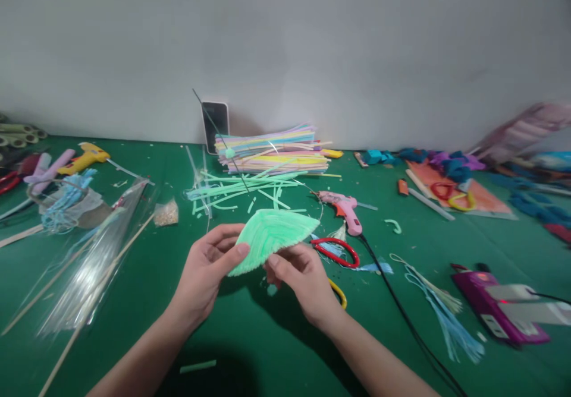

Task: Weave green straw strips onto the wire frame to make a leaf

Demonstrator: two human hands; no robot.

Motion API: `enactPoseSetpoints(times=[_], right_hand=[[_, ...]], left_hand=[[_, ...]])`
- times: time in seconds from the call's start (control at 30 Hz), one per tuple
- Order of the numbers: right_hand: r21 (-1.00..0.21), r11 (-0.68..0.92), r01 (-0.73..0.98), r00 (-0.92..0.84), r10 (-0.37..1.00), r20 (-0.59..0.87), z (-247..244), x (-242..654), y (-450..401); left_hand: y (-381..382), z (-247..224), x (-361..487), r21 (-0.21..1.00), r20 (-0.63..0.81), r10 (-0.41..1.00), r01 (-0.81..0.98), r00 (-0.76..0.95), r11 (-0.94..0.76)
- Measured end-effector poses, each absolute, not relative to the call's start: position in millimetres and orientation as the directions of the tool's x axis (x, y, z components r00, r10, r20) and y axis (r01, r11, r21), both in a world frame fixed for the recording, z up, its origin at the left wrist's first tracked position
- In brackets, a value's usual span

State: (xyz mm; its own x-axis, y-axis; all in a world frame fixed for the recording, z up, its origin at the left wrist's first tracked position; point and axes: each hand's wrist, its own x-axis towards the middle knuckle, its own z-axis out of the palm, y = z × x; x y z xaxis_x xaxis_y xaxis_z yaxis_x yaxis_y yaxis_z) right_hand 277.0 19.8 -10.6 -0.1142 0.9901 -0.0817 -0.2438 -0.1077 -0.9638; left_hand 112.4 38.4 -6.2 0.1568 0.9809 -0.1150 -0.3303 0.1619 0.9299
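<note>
A mint-green, leaf-shaped piece [276,235] made of fuzzy strips is held up over the green table, its pointed tip to the right. My left hand [209,266] pinches its left edge, thumb on top. At its lower edge, my right hand [303,278] grips with the thumb in front and the other fingers partly hidden behind. Beyond the hands lie loose mint-green strips [245,186] and a bundle of multicoloured strips [272,150]. A pink glue gun [345,207] rests to the right, near red-handled scissors [334,252].
A phone [216,125] leans against the wall. Clear plastic sleeves [93,266], wooden sticks and a yellow glue gun [84,158] occupy the left. At right are a purple device [495,308], blue tassels [446,320] and an orange packet [486,195]. A black cable [401,308] runs towards the front.
</note>
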Motion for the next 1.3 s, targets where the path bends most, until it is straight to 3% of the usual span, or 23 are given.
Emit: enactPoseSetpoints(times=[0.27, 0.73, 1.0, 1.3], right_hand=[[-0.931, -0.135, -0.338, -0.076, 0.99, -0.115, -21.7, 277.7, 21.2], [-0.962, 0.004, -0.272, 0.031, 1.0, -0.005, -20.1, 280.0, 23.7], [-0.951, -0.081, -0.299, -0.084, 0.995, -0.059, -19.8, 280.9, 25.1], [-0.937, -0.112, -0.331, -0.06, 0.993, -0.098, -21.4, 280.0, 25.7]], left_hand=[[37.5, -10.4, 112.7, 0.951, -0.083, 0.984, -0.283, 0.157, 0.125], [34.9, -9.9, 113.7, 0.96, -0.085, 0.959, -0.234, 0.271, 0.151], [35.6, -10.4, 113.0, 0.973, -0.048, 0.98, -0.214, 0.192, 0.089], [35.4, -7.2, 114.0, 0.983, -0.04, 0.977, -0.169, 0.211, 0.077]])
